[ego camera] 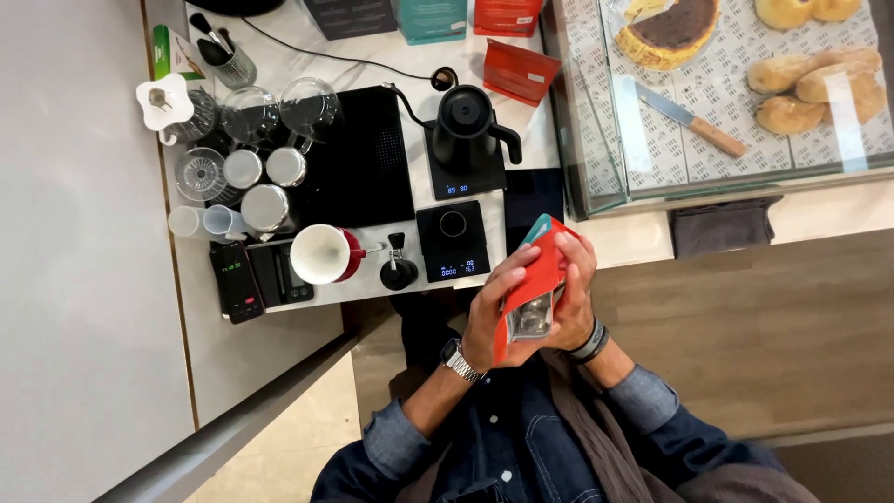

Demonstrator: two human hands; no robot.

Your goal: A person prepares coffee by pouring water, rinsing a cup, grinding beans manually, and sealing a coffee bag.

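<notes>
Both hands are up in front of the person's chest, wrapped around a red coffee pouch [533,279] with a teal back panel showing at its far end. The left hand [492,315], with a metal watch at the wrist, grips the pouch's left edge, fingers curled over the front; the right hand [575,298], with a dark band at the wrist, closes around the right side with its fingers lying across the upper part. The pouch is held clear of the counter, just this side of the small black scale [453,242]. Its long axis runs from near the body up and away toward the counter, tilted a little to the right. The end nearest the body gapes and shows a silvery lining, so it looks as though the bag is being opened or its mouth spread; I can't tell if anything is coming out. Going on from here would seem to call for a steady two-handed grip while the mouth is turned toward a vessel, perhaps the white-lined red cup [326,253] beside the scale.
</notes>
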